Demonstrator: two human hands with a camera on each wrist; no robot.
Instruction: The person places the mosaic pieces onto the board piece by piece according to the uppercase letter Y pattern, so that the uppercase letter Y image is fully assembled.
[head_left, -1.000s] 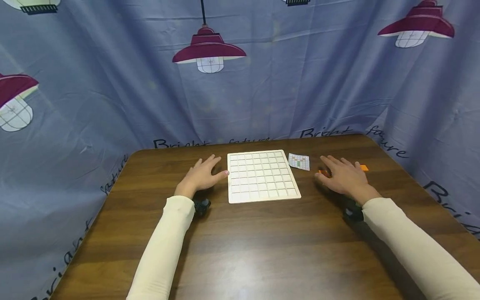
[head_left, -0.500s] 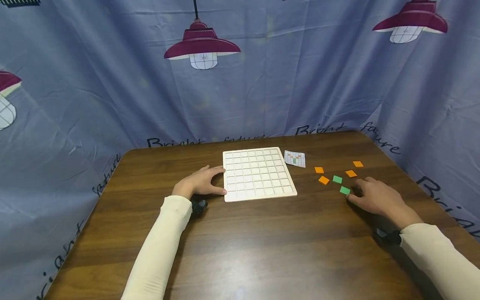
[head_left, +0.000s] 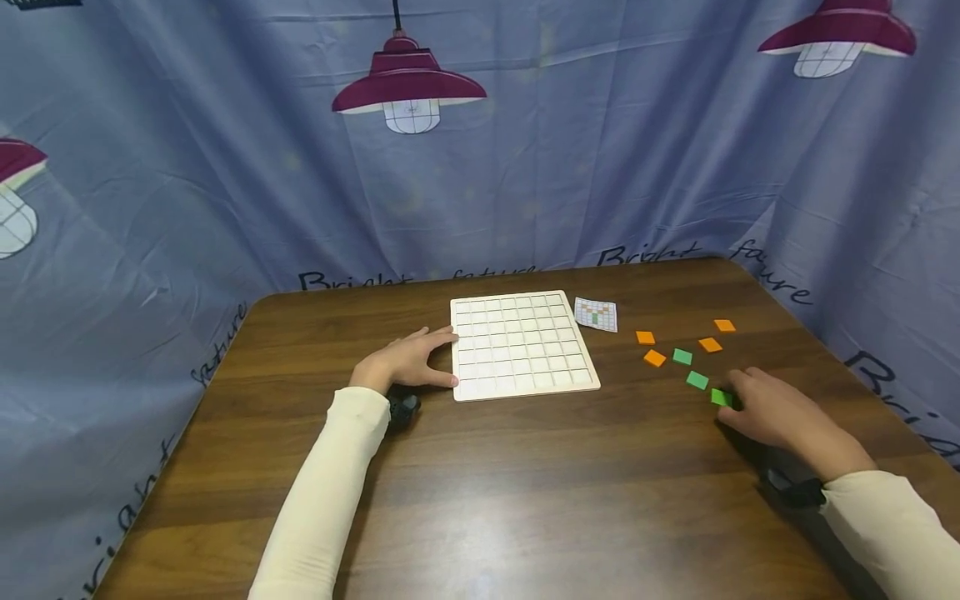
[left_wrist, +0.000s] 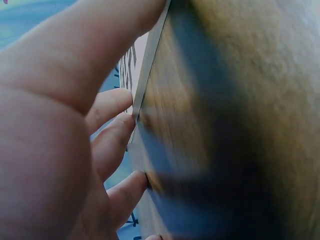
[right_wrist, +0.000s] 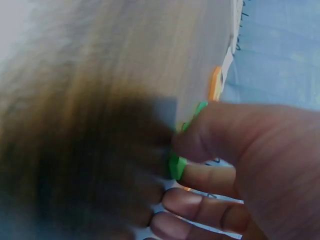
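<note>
The fingers of my left hand (head_left: pixel 405 360) lie spread along the left edge of a pale gridded board (head_left: pixel 525 346). In the left wrist view, the thumb and fingertips (left_wrist: pixel 117 102) touch the board's rim. On the right side of the table, my right hand (head_left: pixel 783 415) pinches a green tile (head_left: pixel 721 397) between thumb and index finger. The right wrist view has this green tile (right_wrist: pixel 176 167) partly hidden by the thumb. Two more green tiles (head_left: pixel 697 380) lie just beyond that hand, with several orange tiles (head_left: pixel 655 358) farther off.
A small printed grid card (head_left: pixel 596 315) with coloured squares lies beside the board's upper right corner. Blue curtain (head_left: pixel 525 192) hangs behind the brown wooden table (head_left: pixel 480 492) and along its sides.
My right hand has moved right and nearer, uncovering the orange and green tiles, and now pinches the nearest green one. My left hand's thumb has slid nearer along the board's edge.
</note>
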